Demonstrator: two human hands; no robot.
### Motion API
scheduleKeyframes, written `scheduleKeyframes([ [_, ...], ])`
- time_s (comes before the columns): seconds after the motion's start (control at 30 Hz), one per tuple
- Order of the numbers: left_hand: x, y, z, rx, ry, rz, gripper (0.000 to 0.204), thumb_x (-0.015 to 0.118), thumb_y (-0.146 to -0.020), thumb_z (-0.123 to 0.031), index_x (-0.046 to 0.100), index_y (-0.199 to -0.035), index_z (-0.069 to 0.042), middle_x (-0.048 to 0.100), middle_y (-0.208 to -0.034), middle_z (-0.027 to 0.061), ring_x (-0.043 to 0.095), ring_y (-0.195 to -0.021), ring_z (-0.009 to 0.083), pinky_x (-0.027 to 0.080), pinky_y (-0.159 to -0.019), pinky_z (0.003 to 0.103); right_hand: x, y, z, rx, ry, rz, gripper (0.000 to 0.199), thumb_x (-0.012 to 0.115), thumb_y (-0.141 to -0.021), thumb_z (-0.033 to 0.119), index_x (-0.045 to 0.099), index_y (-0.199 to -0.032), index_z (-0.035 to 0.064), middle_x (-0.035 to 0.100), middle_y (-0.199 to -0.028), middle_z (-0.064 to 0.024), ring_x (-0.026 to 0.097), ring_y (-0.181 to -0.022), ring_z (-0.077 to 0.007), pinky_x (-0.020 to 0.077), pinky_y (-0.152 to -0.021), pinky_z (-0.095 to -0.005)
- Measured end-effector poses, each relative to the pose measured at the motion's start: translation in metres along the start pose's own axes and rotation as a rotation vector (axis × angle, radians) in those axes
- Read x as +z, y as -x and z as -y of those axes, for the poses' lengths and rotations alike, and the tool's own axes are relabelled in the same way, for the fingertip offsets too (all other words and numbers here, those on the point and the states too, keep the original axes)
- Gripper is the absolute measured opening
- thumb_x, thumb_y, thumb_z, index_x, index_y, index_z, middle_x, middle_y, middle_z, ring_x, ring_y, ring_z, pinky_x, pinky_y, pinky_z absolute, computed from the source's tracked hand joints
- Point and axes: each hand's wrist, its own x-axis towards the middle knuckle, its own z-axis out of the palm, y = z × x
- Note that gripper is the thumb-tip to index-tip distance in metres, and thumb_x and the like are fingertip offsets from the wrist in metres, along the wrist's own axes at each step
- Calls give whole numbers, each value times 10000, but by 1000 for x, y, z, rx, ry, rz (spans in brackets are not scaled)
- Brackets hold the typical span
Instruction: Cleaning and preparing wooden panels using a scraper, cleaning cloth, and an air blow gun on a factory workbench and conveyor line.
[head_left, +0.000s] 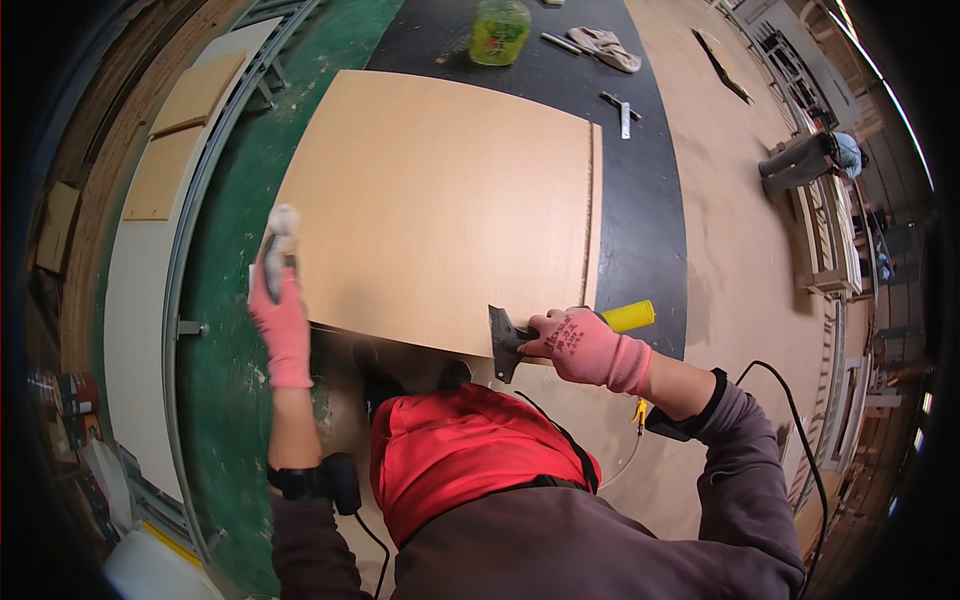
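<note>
A pale wood-coloured panel (440,210) lies in front of me, with a groove along its right side. My right hand (580,345), in a pink glove, is closed round a scraper (506,345). Its wide dark blade is at the panel's near right corner, and a yellow handle end sticks out behind the hand. At the panel's left edge is my left hand (281,310), also in a pink glove. Its fingers are closed on a crumpled whitish rag (284,222); motion blur hides the exact grip.
The panel rests on a dark tabletop (645,230). Beyond it are a bottle of yellow-green liquid (499,35), a crumpled cloth (606,48) and a small square (624,114). A long rack with boards (150,250) runs along the left. Another person (815,160) bends at a right-hand bench.
</note>
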Motion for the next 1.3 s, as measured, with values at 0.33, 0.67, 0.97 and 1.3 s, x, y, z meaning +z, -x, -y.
scheduleKeyframes([
  [0.33, -165, -3, 63, -322, -9, -428, 383, 487, -870, -160, 446, -1210, 13, 498, -1168, 112, 491, -1045, 211, 377, -901, 322, -40, -109, 49, -77, 33, 79, 316, 504, -746, 139, 610, -1029, 229, 525, -959, -79, 556, -824, -253, 460, -655, -371],
  [0.67, -194, 13, 163, -469, -58, -405, 358, 485, -847, -126, 473, -1164, 41, 536, -1127, 145, 517, -1011, 236, 389, -880, 315, -74, -232, 103, -212, -1, -33, 283, 512, -755, 181, 608, -1020, 174, 528, -979, -88, 567, -798, -249, 465, -644, -370],
  [0.97, -176, -24, 194, -513, -1, -185, 367, 535, -815, -140, 507, -1140, 27, 566, -1103, 159, 541, -997, 248, 392, -879, 328, -94, -338, 159, -172, 25, -156, 346, 477, -827, 246, 505, -1142, 105, 499, -938, -154, 564, -756, -293, 462, -625, -387],
  [1.3, -144, -60, 191, -537, 72, 160, 363, 532, -804, -76, 505, -1155, 13, 571, -1102, 140, 543, -1014, 224, 393, -888, 308, -62, -257, 180, 145, -268, 2, 426, 478, -818, 176, 416, -1231, 90, 491, -951, -212, 584, -727, -335, 485, -623, -403],
])
